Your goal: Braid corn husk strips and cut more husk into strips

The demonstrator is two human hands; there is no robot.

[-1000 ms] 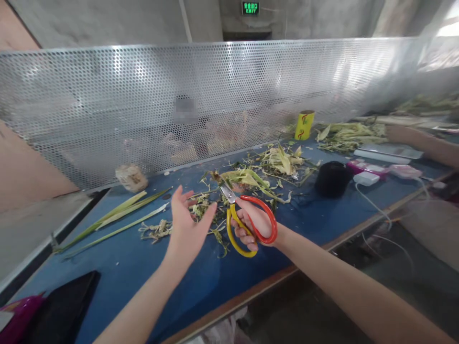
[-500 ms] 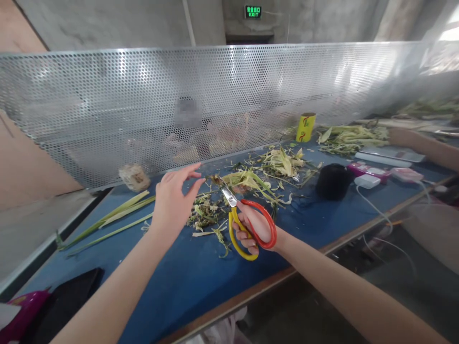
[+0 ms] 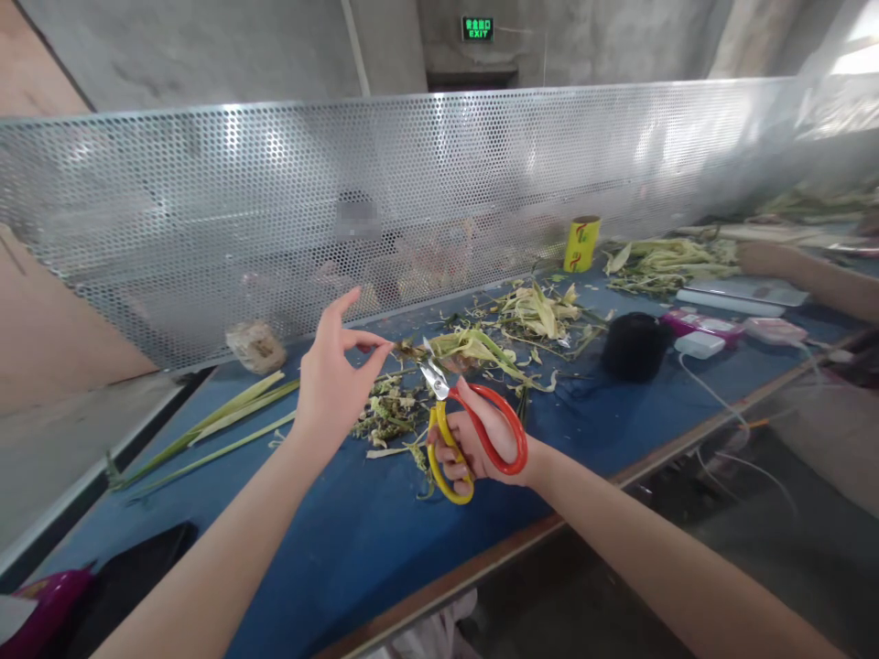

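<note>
My left hand [image 3: 334, 383] pinches the dry brown end of a green plant stalk [image 3: 473, 346] between thumb and forefinger, lifted a little above the blue table [image 3: 357, 531]. Gripped in my right hand [image 3: 481, 441] is a pair of scissors [image 3: 459, 430] with one red and one yellow handle loop. The short metal blades point up at the stalk, just right of my left fingertips. Under both hands lies a heap of cut husk scraps [image 3: 391, 416].
Long green leaves [image 3: 212, 426] lie to the left, more husks [image 3: 542, 311] and a black round object [image 3: 635, 345] to the right. A yellow can [image 3: 582, 243] stands by the perforated metal screen [image 3: 275, 201]. Another person's arm [image 3: 810, 275] reaches in at far right. A black pad [image 3: 137, 567] sits near left.
My left hand rose from above the scraps and closed its thumb and forefinger on the stalk's end. The scissors moved up slightly toward the stalk.
</note>
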